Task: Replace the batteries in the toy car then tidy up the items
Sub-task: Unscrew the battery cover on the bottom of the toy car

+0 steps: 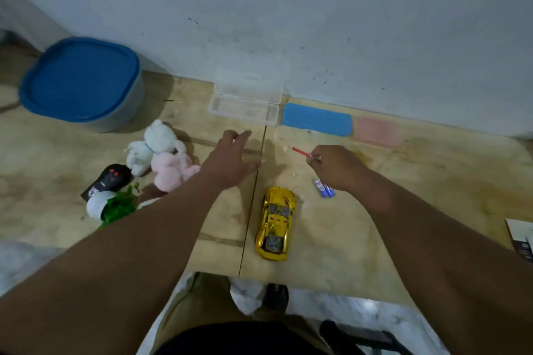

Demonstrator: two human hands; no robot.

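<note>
Head view: a worn pale wooden bench (360, 239) against a grey wall.
Toy car: shiny yellow-gold plastic car (275, 223) upright near the front edge, between the forearms.
Batteries: blue-and-white cells (325, 188) just beside the right hand; label unreadable.
Right hand (336, 167): fingers pinching a thin red-handled screwdriver (300, 151).
Left hand (230, 161): fingers spread, released, near a clear open plastic case (245, 108).
Writing: none legible anywhere.

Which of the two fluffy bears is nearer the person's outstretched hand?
The pink bear; it lies beside the left hand, while the white bear sits farther left.
</note>
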